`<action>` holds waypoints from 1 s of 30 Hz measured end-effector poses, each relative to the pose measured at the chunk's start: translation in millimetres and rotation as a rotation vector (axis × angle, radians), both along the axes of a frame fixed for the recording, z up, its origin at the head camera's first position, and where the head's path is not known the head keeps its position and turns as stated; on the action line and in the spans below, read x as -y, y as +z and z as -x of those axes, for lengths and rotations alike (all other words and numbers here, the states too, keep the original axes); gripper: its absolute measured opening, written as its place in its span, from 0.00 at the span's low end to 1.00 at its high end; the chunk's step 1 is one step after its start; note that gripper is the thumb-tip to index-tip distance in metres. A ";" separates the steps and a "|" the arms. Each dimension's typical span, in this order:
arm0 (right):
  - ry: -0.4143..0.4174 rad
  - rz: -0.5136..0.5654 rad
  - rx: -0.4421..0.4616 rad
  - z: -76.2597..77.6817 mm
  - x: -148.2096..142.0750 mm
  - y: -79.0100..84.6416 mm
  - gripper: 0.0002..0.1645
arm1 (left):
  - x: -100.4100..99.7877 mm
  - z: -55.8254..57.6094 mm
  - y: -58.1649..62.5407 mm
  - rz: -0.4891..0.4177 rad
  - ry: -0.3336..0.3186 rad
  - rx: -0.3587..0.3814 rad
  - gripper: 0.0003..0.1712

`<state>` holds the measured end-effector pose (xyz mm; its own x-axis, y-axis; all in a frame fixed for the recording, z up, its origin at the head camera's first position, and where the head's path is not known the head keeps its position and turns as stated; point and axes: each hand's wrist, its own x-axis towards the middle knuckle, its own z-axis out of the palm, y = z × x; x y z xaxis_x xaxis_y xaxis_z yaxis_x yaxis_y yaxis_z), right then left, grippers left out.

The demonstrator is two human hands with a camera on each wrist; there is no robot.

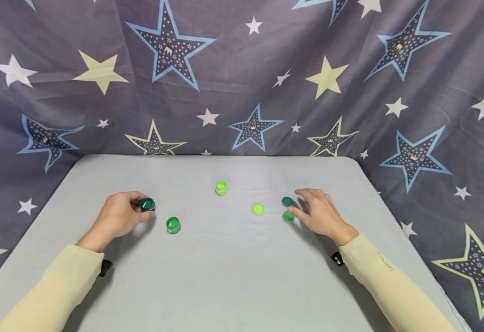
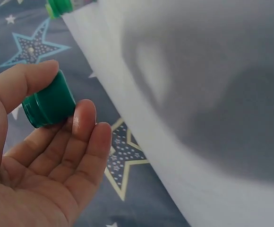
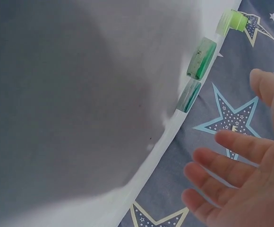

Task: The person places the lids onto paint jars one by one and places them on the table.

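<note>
My left hand [image 1: 119,214] pinches a small dark green paint pot [image 1: 147,204] between thumb and fingers at the left of the table. In the left wrist view the pot [image 2: 54,101] sits sideways under the thumb, touching the fingertips. Just right of that hand stands a mid-green open pot [image 1: 173,225]. Over on the right, my right hand [image 1: 319,213] has its fingers spread and holds nothing. A dark green lid [image 1: 287,201] and a mid-green lid [image 1: 288,216] lie close to its thumb and fingertips, one behind the other.
A lime-green open pot [image 1: 221,188] stands near the middle back of the pale table [image 1: 225,276]. Between it and the right hand lies a lime-green lid [image 1: 258,209]. Behind the table's far edge hangs a dark star-patterned cloth [image 1: 225,60], which also runs along both sides.
</note>
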<state>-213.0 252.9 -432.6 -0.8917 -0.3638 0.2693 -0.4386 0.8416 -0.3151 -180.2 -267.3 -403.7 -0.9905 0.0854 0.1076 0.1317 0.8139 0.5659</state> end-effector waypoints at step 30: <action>-0.028 0.003 0.025 14.9 12.7 -0.5 0.30 | -42.6 -27.0 20.3 -0.084 -0.075 -0.023 0.15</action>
<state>-227.9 240.3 -433.2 -0.9078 -0.3382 0.2479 -0.4072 0.8523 -0.3284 -153.1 -224.8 -383.4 -0.9789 0.1489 0.1398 0.2039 0.7512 0.6278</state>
